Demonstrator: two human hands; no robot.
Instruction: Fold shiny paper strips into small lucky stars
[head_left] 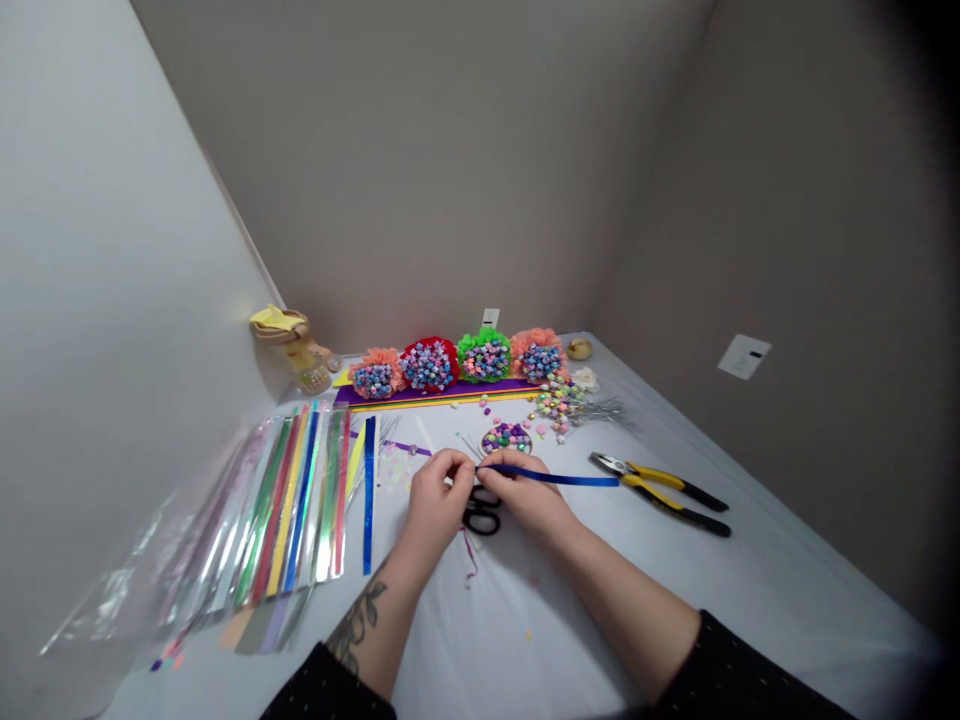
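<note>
A blue paper strip runs out to the right from between my hands, its far end close to the pliers. My right hand pinches it near its left end. Fingertips of my left hand are closed at that same end, meeting the right fingertips. Whatever small fold or knot lies between them is hidden. Black-handled scissors lie on the white table beneath my hands, their blades covered. Just beyond my fingers sits a small bowl of purple, pink and green folded stars.
Pliers with yellow-black handles lie at right. Shiny colored strips in a clear sleeve cover the left, beside another blue strip. Star-filled paper flowers line the back. Loose stars and thin wires lie behind the bowl.
</note>
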